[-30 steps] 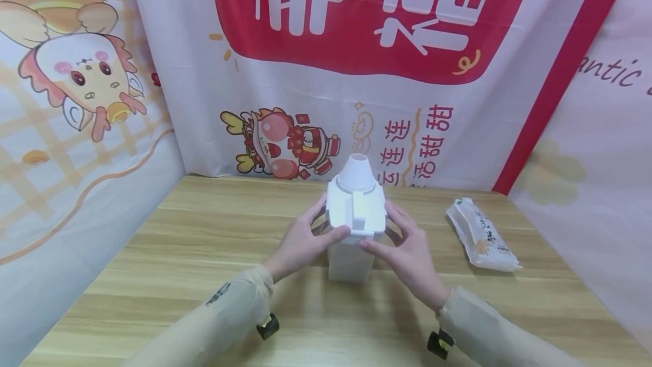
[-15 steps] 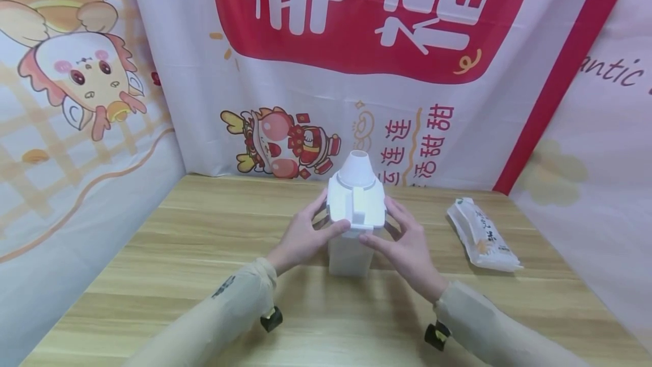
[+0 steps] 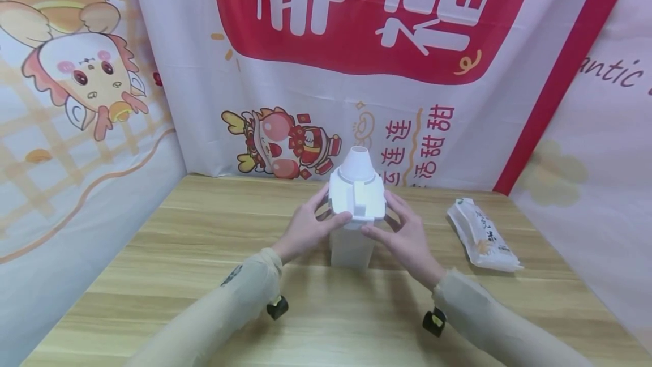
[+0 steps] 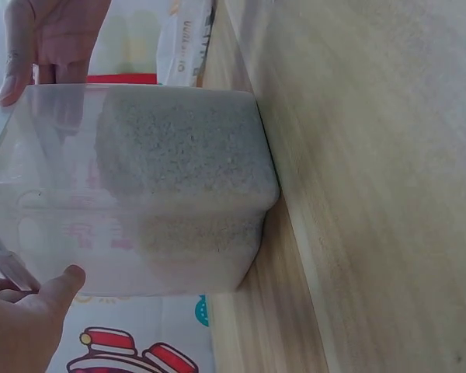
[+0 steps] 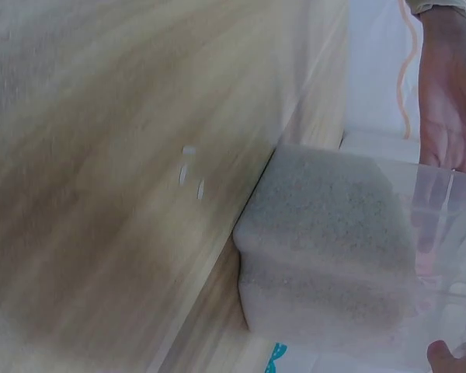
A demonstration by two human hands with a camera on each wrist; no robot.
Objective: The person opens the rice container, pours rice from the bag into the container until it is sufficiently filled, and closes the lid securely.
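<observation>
A translucent rice container (image 3: pixel 351 248) stands upright on the wooden table, with a white lid (image 3: pixel 374 200) and a white cone-shaped cap (image 3: pixel 356 166) on top. My left hand (image 3: pixel 308 228) grips the lid's left side, its thumb across the front edge. From the right, my right hand (image 3: pixel 407 242) holds the other side in the same way. In the left wrist view pale grains fill the lower part of the container (image 4: pixel 186 148), and its base is at the tabletop. The right wrist view shows the grain through the container wall (image 5: pixel 326 225) too.
A white printed plastic packet (image 3: pixel 484 237) lies on the table (image 3: pixel 204 276) at the right. Three loose white grains (image 5: pixel 183 174) lie near the container. Printed cloth (image 3: pixel 285 89) hangs along the back and both sides of the table.
Both hands have moved the container a little away from me, toward the back cloth. Their grip on the lid looks the same. The packet has stayed in place.
</observation>
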